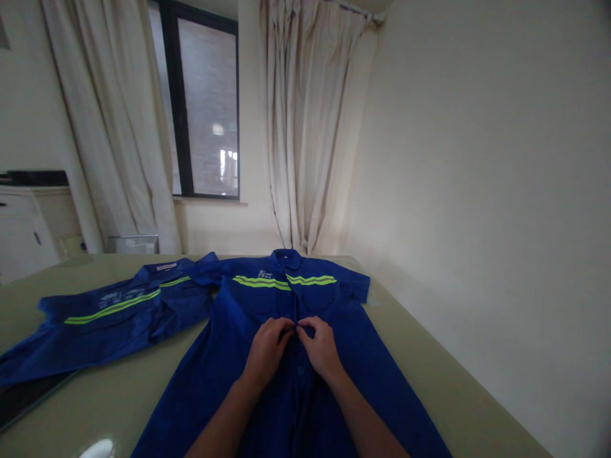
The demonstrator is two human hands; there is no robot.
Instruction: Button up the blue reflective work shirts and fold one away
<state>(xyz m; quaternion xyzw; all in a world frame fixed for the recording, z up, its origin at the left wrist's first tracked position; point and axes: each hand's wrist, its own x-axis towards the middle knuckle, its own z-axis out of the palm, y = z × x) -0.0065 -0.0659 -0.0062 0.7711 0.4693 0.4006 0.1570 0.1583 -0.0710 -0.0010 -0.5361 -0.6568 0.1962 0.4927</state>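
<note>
A blue short-sleeved work shirt (pixel 372 381) lies front side up before me, with yellow-green reflective bands across its chest and its collar at the far end. On its front opening, my left hand (pixel 267 350) pinches the edge of the placket between thumb and fingers. Close beside it, my right hand (pixel 321 346) pinches the same placket, the fingertips of both hands almost meeting. Whatever button lies between the fingertips is hidden. A button (pixel 300 370) shows on the placket just below my hands.
A second blue work shirt (pixel 109 318) with matching bands lies to the left, over a dark flat object (pixel 28 401). The greenish tabletop (pixel 410 343) runs along a pale wall (pixel 487 191) at right. Curtains (pixel 310 127) and a window (pixel 210 108) stand behind.
</note>
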